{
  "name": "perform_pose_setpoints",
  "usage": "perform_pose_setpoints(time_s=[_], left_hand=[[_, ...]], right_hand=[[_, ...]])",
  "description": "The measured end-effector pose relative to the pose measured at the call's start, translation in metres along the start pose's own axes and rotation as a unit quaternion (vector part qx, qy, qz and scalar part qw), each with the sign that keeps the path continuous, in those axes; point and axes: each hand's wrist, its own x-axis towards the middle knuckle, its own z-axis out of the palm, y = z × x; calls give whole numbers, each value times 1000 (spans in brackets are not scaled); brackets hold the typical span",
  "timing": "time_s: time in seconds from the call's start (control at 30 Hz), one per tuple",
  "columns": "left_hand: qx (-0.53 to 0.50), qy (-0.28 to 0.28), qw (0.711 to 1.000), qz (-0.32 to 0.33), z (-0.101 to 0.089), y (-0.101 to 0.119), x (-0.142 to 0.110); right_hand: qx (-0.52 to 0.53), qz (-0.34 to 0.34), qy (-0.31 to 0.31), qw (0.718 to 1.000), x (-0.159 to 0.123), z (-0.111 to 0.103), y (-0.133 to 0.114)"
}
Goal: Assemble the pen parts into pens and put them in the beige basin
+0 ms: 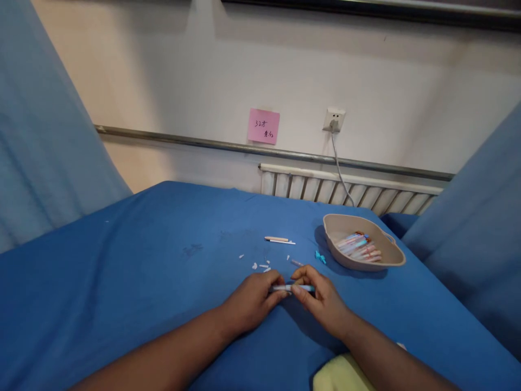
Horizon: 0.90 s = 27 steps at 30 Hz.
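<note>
A slim pen [288,288] with a pale barrel and a teal end lies level between my two hands. My left hand [258,296] pinches its left part, and my right hand [319,298] grips it toward the teal end. Just beyond my fingers several small white pieces [264,266] are scattered on the blue cloth [154,282]. A clear tube-like part [297,263] lies close to my right fingertips. Farther back rest a beige pen part [277,239] and a thin white stick [283,242], side by side. Small turquoise pieces [320,257] sit to the right.
At the right stands a beige basin [331,244] holding several pens [358,247]. Yellow fabric [342,374] lies under my right forearm. Behind the cloth are a radiator [325,187], a metal rail [195,142] and a plugged-in cord [340,168]. Blue curtains [49,125] hang at both sides.
</note>
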Motion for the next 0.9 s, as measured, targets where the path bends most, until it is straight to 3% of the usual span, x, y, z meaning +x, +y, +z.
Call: perform_pose_setpoints(time_s=[0.23, 0.5, 0.9], left_hand=[[-193, -49, 978, -58, 4, -6, 7], [-300, -52, 949, -80, 10, -11, 10], [-365, -30, 921, -132, 7, -15, 12]], right_hand=[[175, 33, 1, 984, 4, 2, 1], [206, 35, 82, 974, 12, 1, 5], [242, 39, 157, 957, 17, -6, 9]])
